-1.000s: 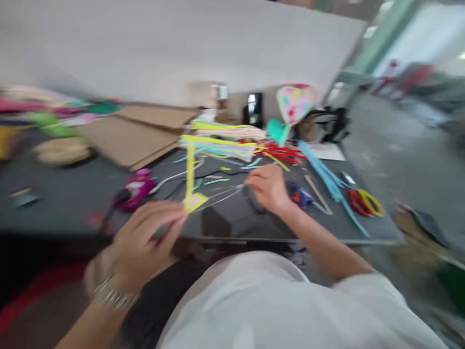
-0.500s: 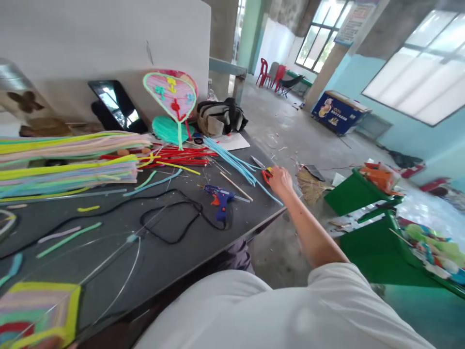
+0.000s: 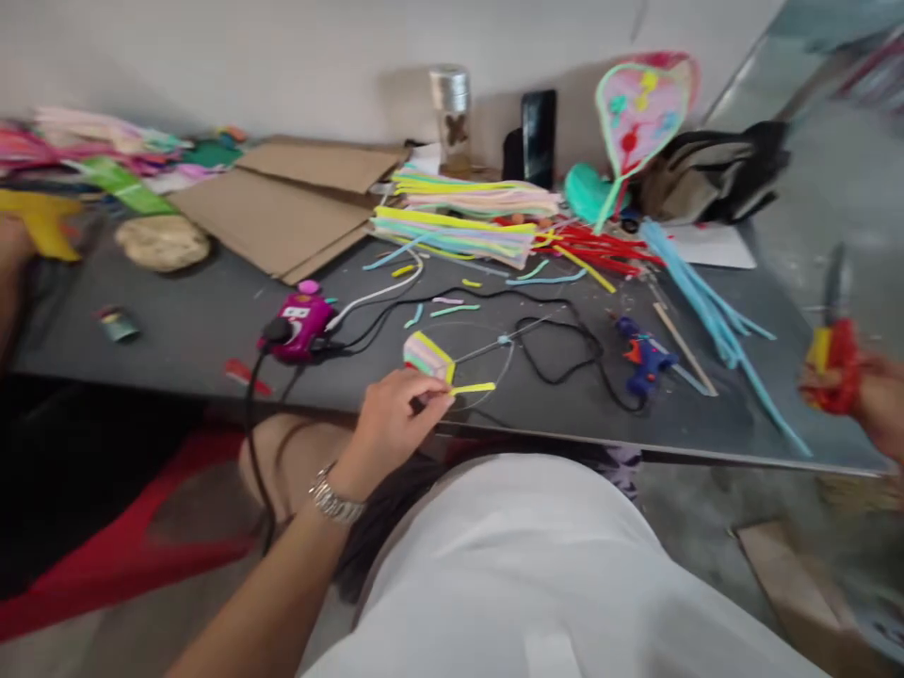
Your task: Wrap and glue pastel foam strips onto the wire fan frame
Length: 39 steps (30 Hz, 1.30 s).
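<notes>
My left hand [image 3: 392, 414] is closed at the table's front edge, its fingertips pinching a striped pipe-cleaner piece [image 3: 426, 352] with a yellow border. A loose yellow pipe-cleaner end [image 3: 475, 387] sticks out to the right from those fingers. Thin wire [image 3: 487, 348] loops beside the piece, with a small pale blue joint [image 3: 503, 340]. Far to the right, my right hand [image 3: 879, 395] is wrapped around the red and yellow handles of a pair of scissors [image 3: 837, 282], blades pointing up. That hand is blurred and partly cut off by the picture's edge.
A blue glue gun [image 3: 641, 358] lies with its black cord near blue pipe cleaners [image 3: 706, 301]. Bundled pipe cleaners [image 3: 459, 235], a heart-shaped fan [image 3: 642, 122] and cardboard [image 3: 282, 207] are behind. A purple power socket [image 3: 300, 325] sits left. Another person's hand [image 3: 12, 250] holds a yellow tool [image 3: 46, 218].
The view has swung left. My right hand has lifted the scissors from the table's right end, blades now upward. My left hand, barely visible before, now shows with the striped piece.
</notes>
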Available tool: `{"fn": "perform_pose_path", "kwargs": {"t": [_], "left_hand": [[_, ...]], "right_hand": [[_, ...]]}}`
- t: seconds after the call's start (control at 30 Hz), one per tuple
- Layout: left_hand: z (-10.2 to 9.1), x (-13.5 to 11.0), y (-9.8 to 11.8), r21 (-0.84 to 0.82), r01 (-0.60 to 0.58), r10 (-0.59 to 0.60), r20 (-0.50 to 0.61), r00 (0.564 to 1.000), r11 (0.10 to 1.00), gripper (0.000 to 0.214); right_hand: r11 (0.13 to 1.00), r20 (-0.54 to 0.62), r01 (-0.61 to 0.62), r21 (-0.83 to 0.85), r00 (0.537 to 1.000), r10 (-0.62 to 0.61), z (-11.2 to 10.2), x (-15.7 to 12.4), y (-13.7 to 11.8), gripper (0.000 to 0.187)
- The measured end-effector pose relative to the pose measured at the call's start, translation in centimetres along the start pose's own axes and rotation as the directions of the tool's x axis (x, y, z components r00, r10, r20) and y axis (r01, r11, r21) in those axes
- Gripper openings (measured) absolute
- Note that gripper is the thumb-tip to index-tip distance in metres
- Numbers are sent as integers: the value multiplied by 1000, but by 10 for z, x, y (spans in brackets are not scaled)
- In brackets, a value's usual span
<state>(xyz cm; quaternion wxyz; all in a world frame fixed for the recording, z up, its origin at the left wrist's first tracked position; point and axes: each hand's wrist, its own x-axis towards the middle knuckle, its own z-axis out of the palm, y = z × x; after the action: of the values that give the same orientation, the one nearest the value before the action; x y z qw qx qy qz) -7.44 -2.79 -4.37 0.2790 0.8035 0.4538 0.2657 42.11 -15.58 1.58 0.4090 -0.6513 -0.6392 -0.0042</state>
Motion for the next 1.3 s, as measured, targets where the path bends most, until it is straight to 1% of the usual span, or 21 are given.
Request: {"fn": "perform_pose_path", "kwargs": {"t": [0.03,0.07,0.1,0.13,0.17,0.2,0.23,0.27,0.33,0.37,0.43,0.6,0.67,0.77,0.93,1.13,1.2,1.3], "left_hand": [[1,1,0,-21,13,-12,8,1000,1000,21],[2,1,0,-36,25,-25,11,1000,999,18],[2,0,1,-45,38,-37,18,999,998,15],[2,-1,1,-52,52,-51,23,998,997,13],[1,-3,2,-60,64,-62,25,998,996,12],[0,-4,2,-70,73,-72,28,997,995,12],[-1,-5,2,-83,82,-80,30,996,993,12],[-2,-7,2,-96,90,-88,31,996,991,13],[-4,-8,0,-120,107,-103,35,994,987,14],[-5,-9,-1,-128,117,-113,40,993,985,14],[-6,-11,-3,-140,135,-130,45,990,981,14],[-7,-11,-5,-176,166,-156,68,985,970,15],[-7,-11,-5,-201,167,-156,69,985,965,15],[-8,-11,-5,-241,156,-151,42,988,958,12],[-8,-11,-4,-236,165,-160,43,986,958,13],[-8,-10,-5,-203,140,-140,15,990,969,15],[-8,-10,-5,-194,136,-134,23,991,971,16],[-9,-10,-4,-188,146,-139,51,989,971,14]], "right_hand": [[997,61,-79,1,995,79,2,-7,10,37],[981,137,-189,-44,972,193,6,-15,13,35],[970,172,-226,-91,956,238,12,-25,11,39],[967,231,-210,-147,943,240,22,-35,2,48],[965,268,-154,-210,940,209,33,-44,-13,57],[964,314,-73,-255,937,154,47,-50,-32,61],[967,392,20,-254,916,85,61,-55,-53,63],[964,414,92,-250,910,20,75,-58,-74,59],[949,488,210,-235,870,-72,99,-57,-108,46],[942,510,260,-213,852,-120,108,-55,-119,42],[929,547,332,-167,815,-193,122,-50,-132,38],[896,587,426,-127,760,-278,143,-43,-134,40],[885,593,449,-120,748,-299,149,-41,-135,40],[869,597,476,-133,738,-313,156,-38,-140,41],[827,599,539,-162,720,-352,159,-35,-146,42],[779,596,599,-185,699,-396,160,-36,-142,44],[757,619,624,-194,676,-399,160,-36,-141,44],[723,677,653,-228,639,-364,158,-37,-142,41]]}}
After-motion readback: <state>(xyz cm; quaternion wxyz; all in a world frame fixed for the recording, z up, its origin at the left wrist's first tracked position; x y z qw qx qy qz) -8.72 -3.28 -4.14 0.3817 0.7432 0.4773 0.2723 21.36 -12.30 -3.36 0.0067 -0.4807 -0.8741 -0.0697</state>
